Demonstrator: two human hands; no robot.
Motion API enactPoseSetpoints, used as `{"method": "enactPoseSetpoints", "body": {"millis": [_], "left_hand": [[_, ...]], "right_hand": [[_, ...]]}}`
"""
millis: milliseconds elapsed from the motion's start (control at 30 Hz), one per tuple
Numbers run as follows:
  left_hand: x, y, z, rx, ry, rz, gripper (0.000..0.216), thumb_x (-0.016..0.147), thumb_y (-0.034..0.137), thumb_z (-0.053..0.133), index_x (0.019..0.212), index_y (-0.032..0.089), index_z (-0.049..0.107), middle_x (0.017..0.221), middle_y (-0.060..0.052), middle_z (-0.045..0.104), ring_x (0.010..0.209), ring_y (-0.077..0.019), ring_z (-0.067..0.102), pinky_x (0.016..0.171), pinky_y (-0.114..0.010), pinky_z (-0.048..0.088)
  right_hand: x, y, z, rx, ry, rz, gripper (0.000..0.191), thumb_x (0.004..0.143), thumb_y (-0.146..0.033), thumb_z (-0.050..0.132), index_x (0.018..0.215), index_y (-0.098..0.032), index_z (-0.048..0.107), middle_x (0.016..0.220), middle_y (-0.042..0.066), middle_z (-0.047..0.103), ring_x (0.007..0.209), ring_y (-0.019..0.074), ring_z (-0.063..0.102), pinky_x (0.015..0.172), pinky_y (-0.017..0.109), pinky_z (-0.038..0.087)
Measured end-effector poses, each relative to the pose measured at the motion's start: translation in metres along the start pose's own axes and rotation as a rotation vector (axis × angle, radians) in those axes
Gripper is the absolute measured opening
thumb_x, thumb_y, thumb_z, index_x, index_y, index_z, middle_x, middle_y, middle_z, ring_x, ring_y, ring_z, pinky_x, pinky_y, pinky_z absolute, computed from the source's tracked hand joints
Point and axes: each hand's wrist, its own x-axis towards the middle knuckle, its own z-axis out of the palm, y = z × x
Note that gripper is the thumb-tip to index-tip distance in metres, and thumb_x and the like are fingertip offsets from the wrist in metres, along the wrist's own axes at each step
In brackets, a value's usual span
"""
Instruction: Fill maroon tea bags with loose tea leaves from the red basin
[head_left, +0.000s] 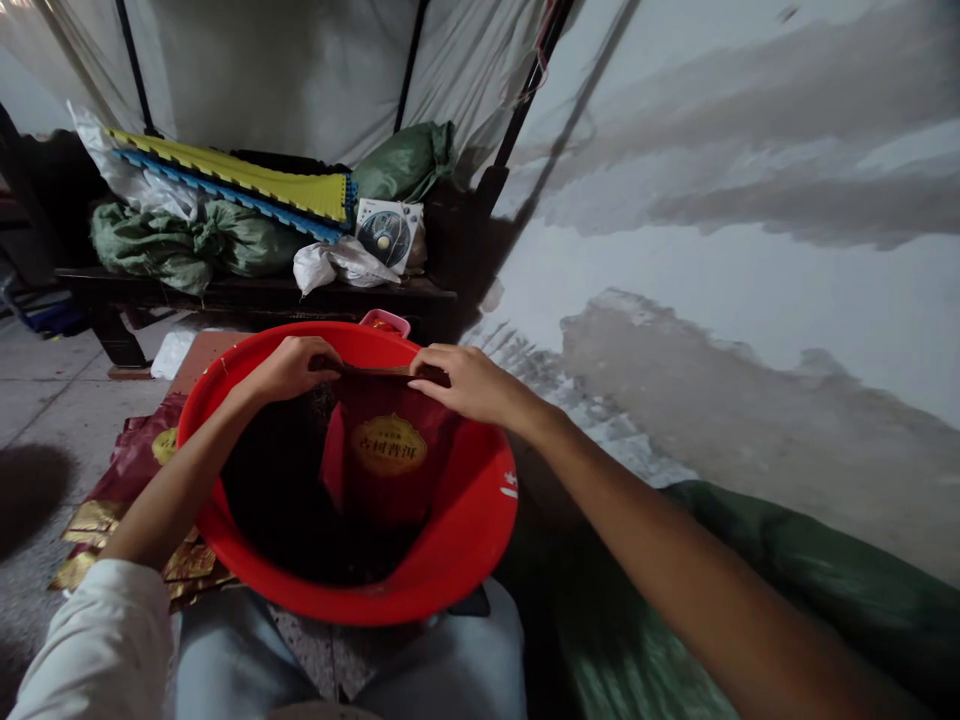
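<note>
A big red plastic basin [472, 520] rests on my lap, with dark loose material [277, 500] in its bottom. Inside it stands a dark red pouch [390, 450] with a gold oval label. My left hand [292, 365] pinches the pouch's top edge on the left. My right hand [469, 382] grips the same top edge on the right, so the pouch hangs upright between both hands over the dark material.
Several red and gold pouches [112, 500] lie on the floor at my left. A dark bench [255, 295] behind holds green sacks [187, 245], yellow and blue mats [247, 185] and a disc case [386, 235]. A stained wall [750, 250] runs along the right, with a green sack [787, 580] beneath.
</note>
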Motion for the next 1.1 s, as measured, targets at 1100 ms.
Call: {"method": "enactPoseSetpoints", "body": {"millis": [1100], "left_hand": [[-0.001,0.0,0.016,-0.101,0.131,0.073,0.015,0.094,0.027,0.069,0.101,0.014,0.072,0.097,-0.007,0.072,0.086,-0.0178,0.064,0.08,-0.03,0.05]], "right_hand": [[0.056,-0.053,0.031,-0.187,-0.028,-0.046,0.017,0.105,-0.023,0.056,0.113,-0.012,0.067,0.117,0.014,0.07,0.112,0.025,0.066,0.1,0.037,0.05]]}}
